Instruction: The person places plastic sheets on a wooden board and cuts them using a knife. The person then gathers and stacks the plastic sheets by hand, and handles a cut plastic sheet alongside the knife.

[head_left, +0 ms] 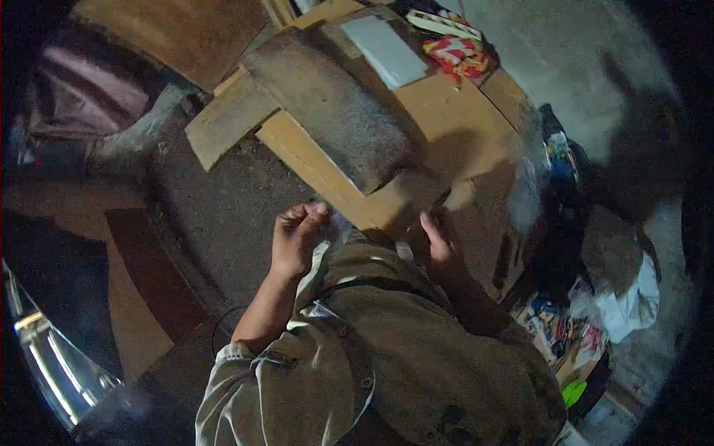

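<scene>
My left hand [299, 234] is closed, thumb and fingertips pinched together, just left of the tan board's near end. Whatever it may hold is too small to make out. To the right, my right hand [440, 244] is in shadow with its thumb up and fingers curled. A thin dark piece [444, 198] juts up by its fingers; its kind does not show. Between and beyond my hands lies a long tan board [316, 160], pointing toward my waist. A worn grey-brown sheet [335, 104] rests over its right side. A shorter greyish board [229, 126] crosses at the far left.
A white flat slab [385, 52] and a red, white and yellow bundle [457, 58] lie at the back of the cardboard-covered surface [439, 111]. Dark purple material [89, 93] sits at far left. Mixed small items [561, 327] and a white bag [632, 297] are at right.
</scene>
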A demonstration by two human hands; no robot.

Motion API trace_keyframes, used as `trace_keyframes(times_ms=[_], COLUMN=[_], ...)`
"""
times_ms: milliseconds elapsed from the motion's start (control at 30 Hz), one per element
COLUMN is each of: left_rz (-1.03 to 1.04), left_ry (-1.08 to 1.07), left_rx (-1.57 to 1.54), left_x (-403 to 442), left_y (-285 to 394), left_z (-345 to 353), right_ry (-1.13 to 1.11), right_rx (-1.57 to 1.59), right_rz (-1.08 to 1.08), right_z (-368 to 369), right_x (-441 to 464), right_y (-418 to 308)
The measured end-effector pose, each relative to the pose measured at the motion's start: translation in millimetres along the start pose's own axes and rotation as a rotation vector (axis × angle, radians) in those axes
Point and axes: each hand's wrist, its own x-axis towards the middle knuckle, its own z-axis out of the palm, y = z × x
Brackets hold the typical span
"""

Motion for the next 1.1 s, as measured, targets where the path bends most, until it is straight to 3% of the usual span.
trace_keyframes(times_ms=[133, 233, 267, 367, 433, 467, 533, 700, 967, 1100], left_rz=[-0.064, -0.105, -0.014, -0.110, -0.074, -0.064, 0.021, -0.040, 0.019, -0.031], left_ry=[-0.011, 0.003, 0.014, 0.043, 0.050, 0.011, 0.024, 0.033, -0.016, -0.060], left_rx=[-0.033, -0.063, -0.036, -0.113, -0.092, -0.134, -0.188, -0.146, -0.179, -0.019], left_x=[2.6, 4.4, 9.2, 5.3, 6.6, 7.0, 8.9, 2.8, 5.0, -1.9], left_y=[13.8, 28.6, 21.7, 42.1, 37.6, 37.3, 33.1, 48.3, 39.4, 48.8], left_z=[3.8, 4.2, 0.2, 6.2, -1.8, -5.7, -6.1, -7.2, -18.5, -12.6], right_ry=[-0.019, -0.236, -0.230, -0.076, -0.179, -0.072, -0.142, -0.257, -0.368, -0.392], right_rx=[-0.113, 0.218, -0.041, -0.083, -0.411, -0.390, -0.527, -0.839, -0.962, -0.943], right_rz=[-0.049, -0.055, -0.041, 0.429, -0.124, -0.040, 0.012, 0.200, 0.142, 0.099], right_z=[40.7, 23.6, 18.9, 14.9, 27.0, 38.2, 27.6, 34.0, 40.1, 43.7], right_x=[2.6, 5.1, 2.2, 3.8, 0.0, -4.2, -4.4, -0.2, 10.8, 15.8], right_y=[-67.7, -61.7, -68.6, -91.3, -93.6, -104.1, -115.1, -152.8, -159.6, -158.4])
